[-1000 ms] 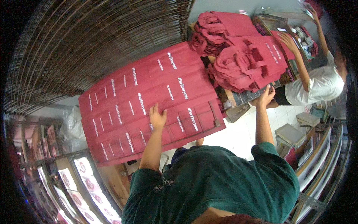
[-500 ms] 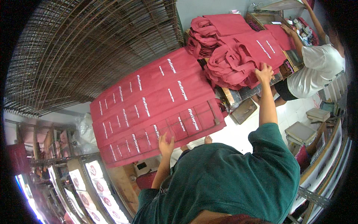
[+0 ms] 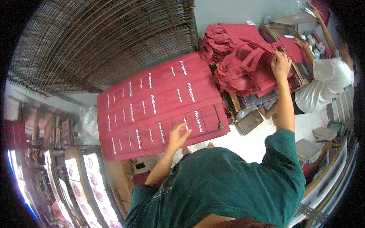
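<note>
Rows of flat red fabric bags with white print lie overlapping on a table. My left hand hovers with spread fingers over the near edge of these rows, holding nothing. A heap of red bags with loop handles is piled to the right. My right hand reaches out to the heap, its fingers pinching the fabric of a top bag. My green sleeve covers the arm up to the elbow.
Another person in a white shirt sits at the far right, both hands at a wooden frame with red fabric. A woven reed blind hangs behind. Printing frames stand lower left. Beside the white floor is a board.
My right hand has gone from the table edge out onto the heap of handled bags. My left hand has drawn back from the middle of the flat rows to their near edge.
</note>
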The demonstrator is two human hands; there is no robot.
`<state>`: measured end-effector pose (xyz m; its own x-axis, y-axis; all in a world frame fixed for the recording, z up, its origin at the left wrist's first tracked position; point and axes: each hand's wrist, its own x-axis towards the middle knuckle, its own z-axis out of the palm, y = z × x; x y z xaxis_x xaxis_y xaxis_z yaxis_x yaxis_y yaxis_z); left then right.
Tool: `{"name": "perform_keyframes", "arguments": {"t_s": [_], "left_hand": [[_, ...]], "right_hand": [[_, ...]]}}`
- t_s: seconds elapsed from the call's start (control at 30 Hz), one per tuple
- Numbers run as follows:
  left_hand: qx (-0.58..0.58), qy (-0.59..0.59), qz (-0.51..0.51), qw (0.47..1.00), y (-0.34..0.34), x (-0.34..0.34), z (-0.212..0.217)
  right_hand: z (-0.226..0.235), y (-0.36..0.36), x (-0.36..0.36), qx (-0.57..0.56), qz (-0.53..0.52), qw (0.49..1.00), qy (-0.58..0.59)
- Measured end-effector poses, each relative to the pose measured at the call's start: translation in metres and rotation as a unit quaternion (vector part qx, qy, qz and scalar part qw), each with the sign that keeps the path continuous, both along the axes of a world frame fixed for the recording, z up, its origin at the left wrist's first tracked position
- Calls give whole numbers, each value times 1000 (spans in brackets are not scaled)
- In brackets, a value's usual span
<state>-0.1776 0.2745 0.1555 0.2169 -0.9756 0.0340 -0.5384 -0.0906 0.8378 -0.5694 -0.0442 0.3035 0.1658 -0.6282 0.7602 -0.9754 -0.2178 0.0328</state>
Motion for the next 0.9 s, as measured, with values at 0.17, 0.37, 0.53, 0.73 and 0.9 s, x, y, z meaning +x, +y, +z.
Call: {"name": "perform_keyframes", "arguments": {"t_s": [0.17,0.37,0.53,0.73,0.9], "left_hand": [[53,73,-279,956,-62,-64,84],[-150,132,-218,955,-75,-133,124],[-222,29,-143,964,-68,-109,135],[-159,94,99,978,-31,-56,134],[-331,131,135,925,-11,24,177]], "right_hand": [[70,75,39,-14,129,991,9],[76,170,139,114,231,963,80],[60,212,193,156,324,928,100],[74,240,259,134,435,888,67],[69,238,255,138,493,769,-382]]}}
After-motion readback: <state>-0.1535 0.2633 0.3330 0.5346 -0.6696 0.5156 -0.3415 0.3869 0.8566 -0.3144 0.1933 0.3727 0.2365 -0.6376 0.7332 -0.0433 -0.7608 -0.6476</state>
